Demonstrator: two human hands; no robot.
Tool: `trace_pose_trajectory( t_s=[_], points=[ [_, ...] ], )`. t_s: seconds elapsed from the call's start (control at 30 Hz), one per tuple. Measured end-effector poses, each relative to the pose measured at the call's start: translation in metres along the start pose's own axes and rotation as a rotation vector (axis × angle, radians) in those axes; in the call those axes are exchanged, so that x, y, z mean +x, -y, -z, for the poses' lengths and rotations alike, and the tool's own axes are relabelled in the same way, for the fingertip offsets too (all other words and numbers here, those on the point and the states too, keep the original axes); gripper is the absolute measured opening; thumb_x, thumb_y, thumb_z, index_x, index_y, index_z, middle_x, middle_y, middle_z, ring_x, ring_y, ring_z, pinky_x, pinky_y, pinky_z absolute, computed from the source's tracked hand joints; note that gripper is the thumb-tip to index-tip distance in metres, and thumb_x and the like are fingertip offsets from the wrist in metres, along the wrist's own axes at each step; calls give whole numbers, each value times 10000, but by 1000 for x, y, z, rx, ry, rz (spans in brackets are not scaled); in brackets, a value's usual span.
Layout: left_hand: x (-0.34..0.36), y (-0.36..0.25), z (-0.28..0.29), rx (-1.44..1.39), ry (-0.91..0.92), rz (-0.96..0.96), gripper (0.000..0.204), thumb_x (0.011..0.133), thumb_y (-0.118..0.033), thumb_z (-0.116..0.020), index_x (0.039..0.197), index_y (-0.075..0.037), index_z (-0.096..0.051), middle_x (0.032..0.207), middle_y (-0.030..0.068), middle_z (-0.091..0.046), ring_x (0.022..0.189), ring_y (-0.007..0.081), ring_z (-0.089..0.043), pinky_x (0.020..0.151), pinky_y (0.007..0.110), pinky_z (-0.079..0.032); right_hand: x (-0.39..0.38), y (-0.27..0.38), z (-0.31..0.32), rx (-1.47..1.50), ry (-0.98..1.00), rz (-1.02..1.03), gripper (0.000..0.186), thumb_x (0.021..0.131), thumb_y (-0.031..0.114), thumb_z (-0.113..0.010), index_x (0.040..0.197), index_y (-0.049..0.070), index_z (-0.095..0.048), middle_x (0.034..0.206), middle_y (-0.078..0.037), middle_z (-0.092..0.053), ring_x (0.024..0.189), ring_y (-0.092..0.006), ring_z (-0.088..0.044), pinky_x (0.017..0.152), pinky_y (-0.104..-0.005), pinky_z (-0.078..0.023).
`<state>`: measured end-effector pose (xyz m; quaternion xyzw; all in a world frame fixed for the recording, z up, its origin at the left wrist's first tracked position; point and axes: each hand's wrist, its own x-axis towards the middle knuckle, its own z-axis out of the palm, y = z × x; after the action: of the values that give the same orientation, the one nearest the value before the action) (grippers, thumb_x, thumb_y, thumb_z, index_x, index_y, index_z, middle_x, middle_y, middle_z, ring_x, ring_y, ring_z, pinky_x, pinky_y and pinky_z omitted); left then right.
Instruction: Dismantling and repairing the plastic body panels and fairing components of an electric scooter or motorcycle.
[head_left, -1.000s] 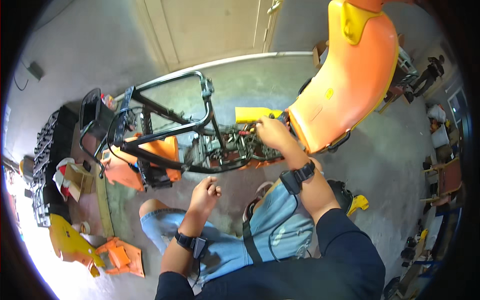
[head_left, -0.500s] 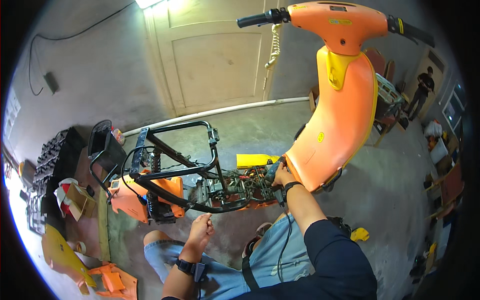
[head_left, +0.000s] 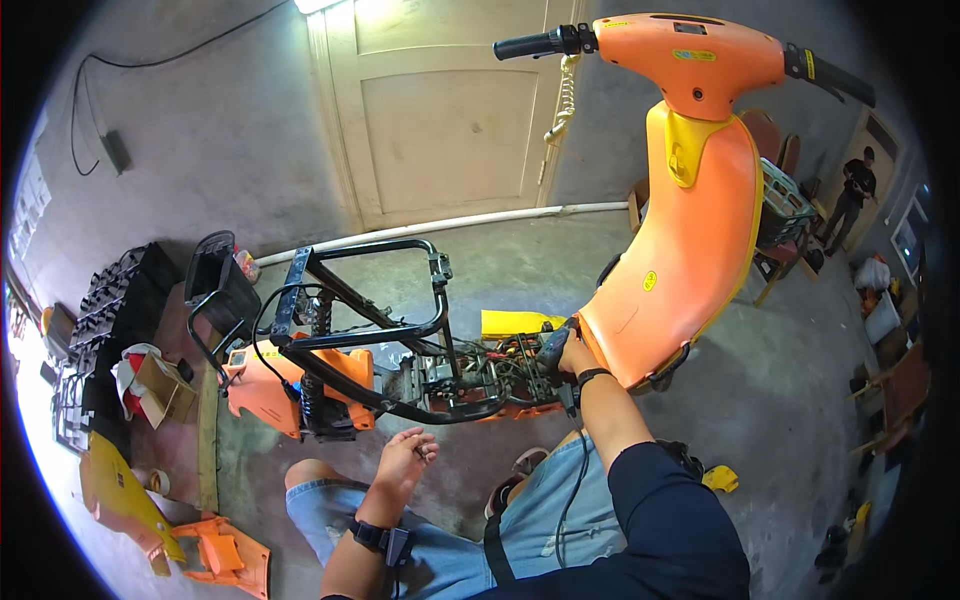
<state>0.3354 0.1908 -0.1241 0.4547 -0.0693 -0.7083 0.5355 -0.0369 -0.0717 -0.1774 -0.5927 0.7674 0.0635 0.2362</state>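
A stripped electric scooter stands sideways before me, with an orange front shield (head_left: 665, 270) and a bare black frame (head_left: 385, 335). My right hand (head_left: 577, 355) reaches to the foot of the shield, closed round a dark power drill (head_left: 553, 347). The drill sits beside the exposed wiring (head_left: 500, 368); its tip is lost among the parts. My left hand (head_left: 404, 457) hovers below the frame, palm turned up and fingers curled in. Something small may lie in those fingers, too small to make out.
A yellow panel (head_left: 515, 323) lies behind the wiring. Orange and yellow body panels (head_left: 125, 495) rest on the floor at left, near a cardboard box (head_left: 165, 390) and a black bin (head_left: 222, 280). Chairs (head_left: 895, 390) stand at right. Another person (head_left: 853, 195) stands far back.
My left hand has turned, its fingers loosening from a pinch into a loose curl. My right hand stays by the shield's foot with the drill. The whole view has shifted slightly.
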Motion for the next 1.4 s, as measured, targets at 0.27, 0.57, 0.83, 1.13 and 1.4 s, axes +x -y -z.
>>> trace_pose_trajectory(
  t_s=[0.27,0.57,0.83,1.13,1.4],
  points=[
    [-20,-6,-9,39,36,-3,292,954,-89,-478,1220,2,-398,1119,171,-565,923,268,-617,801,363,-522,-8,6,8,-80,59,24,1215,641,209,-829,1450,-27,47,1217,-257,-560,1115,-352,-567,928,-380,-461],
    [-26,-10,-14,62,26,-1,300,956,-132,-497,1222,-11,-431,1148,127,-563,957,253,-610,837,369,-507,-4,5,5,-104,32,26,1252,611,222,-857,1440,-45,43,1214,-269,-556,1103,-355,-575,929,-384,-462],
    [-24,-11,-25,103,64,-1,344,967,-136,-476,1262,20,-390,1184,156,-543,979,261,-608,820,339,-513,1,-1,8,-68,29,76,1247,590,209,-857,1442,-45,17,1223,-271,-544,1114,-362,-563,932,-381,-462],
    [-20,-6,-16,52,35,23,325,934,-64,-427,1247,19,-400,1140,194,-564,941,287,-624,790,362,-529,4,4,0,-51,30,97,1213,588,135,-859,1439,-46,-13,1248,-265,-525,1161,-348,-533,963,-368,-443],
    [-17,-2,-9,42,-12,58,386,893,-26,-431,1271,37,-385,1099,216,-563,926,292,-615,788,374,-514,12,3,-4,-46,34,116,1182,576,96,-853,1402,-87,-28,1213,-257,-541,1139,-341,-544,944,-357,-450]
  ],
)
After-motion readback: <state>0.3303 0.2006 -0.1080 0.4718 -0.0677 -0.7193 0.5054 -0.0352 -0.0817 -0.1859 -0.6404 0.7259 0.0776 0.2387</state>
